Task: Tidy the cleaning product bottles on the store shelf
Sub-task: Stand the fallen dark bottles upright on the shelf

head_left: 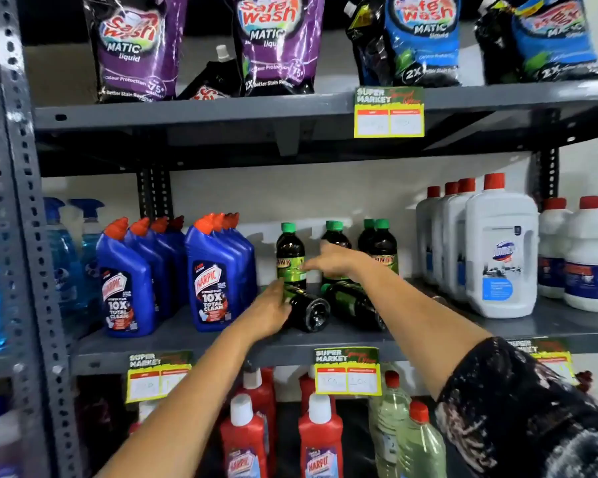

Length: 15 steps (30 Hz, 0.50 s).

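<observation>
— Nearest to us is the dark patterned sleeve (518,408) on the right arm, and both bare forearms stretch from there up to the middle shelf (221,343). Why both at once?

— Two of the dark green-capped bottles lie toppled there. The left hand (268,310) is cupped round the side of the nearer fallen bottle (306,310), fingers curled against it, probably to stop it rolling and to tip it upright.

— And the right hand (332,260)?

— It reaches past, fingers loosely extended and pointing left, toward the standing bottle (290,253) with the yellow-green label. Whether it touches that bottle or grips anything, I cannot tell; the picture blurs there.

— Where is the other toppled one?

— The second fallen bottle (353,303) lies just beside the first, under the right forearm, cap toward the back.

— Why lay hands on these and not the neighbours?

— The blue Harpic bottles (211,274) to the left and the white jugs (501,250) to the right already stand in rows, labels forward. Only this middle group is untidy, so I judge righting it is the step in hand.

— Any risk?

— A round bottle on its side may roll off the edge.
</observation>
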Motion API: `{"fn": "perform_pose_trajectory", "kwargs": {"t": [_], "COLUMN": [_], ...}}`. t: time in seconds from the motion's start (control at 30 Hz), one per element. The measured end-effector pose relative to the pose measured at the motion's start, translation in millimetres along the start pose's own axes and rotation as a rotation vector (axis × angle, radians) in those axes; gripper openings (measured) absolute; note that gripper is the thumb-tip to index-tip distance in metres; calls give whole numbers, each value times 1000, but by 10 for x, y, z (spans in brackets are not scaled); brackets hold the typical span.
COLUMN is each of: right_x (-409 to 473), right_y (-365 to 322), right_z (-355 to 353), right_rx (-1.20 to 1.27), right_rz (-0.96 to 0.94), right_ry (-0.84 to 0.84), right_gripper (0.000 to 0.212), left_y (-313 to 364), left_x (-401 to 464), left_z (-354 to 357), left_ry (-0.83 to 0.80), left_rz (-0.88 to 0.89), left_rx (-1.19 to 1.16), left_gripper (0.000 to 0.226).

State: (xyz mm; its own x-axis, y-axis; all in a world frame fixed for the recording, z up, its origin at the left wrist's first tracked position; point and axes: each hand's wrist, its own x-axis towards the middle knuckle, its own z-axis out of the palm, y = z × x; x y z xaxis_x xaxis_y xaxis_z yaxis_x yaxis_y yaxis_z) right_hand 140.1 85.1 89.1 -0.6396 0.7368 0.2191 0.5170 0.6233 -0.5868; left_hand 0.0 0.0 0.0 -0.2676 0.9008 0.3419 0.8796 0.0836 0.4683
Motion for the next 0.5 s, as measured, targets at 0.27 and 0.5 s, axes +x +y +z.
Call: {"fn": "perform_pose_trajectory", "kwargs": {"t": [0.27,0.5], "right_x": [248,277], "right_y": [-190,-10], "right_z": [755,993], "right_rx": [-446,-197], "right_rz": [101,124], "right_ry": [-204,299], "right_gripper": [76,76], "left_y": [-124,-113], "left_x": [-154,-208], "left_z": [196,225], "left_ry": [-148,-186], "left_rz": [-218,-190], "left_rx": [310,398], "left_gripper": [62,63]}}
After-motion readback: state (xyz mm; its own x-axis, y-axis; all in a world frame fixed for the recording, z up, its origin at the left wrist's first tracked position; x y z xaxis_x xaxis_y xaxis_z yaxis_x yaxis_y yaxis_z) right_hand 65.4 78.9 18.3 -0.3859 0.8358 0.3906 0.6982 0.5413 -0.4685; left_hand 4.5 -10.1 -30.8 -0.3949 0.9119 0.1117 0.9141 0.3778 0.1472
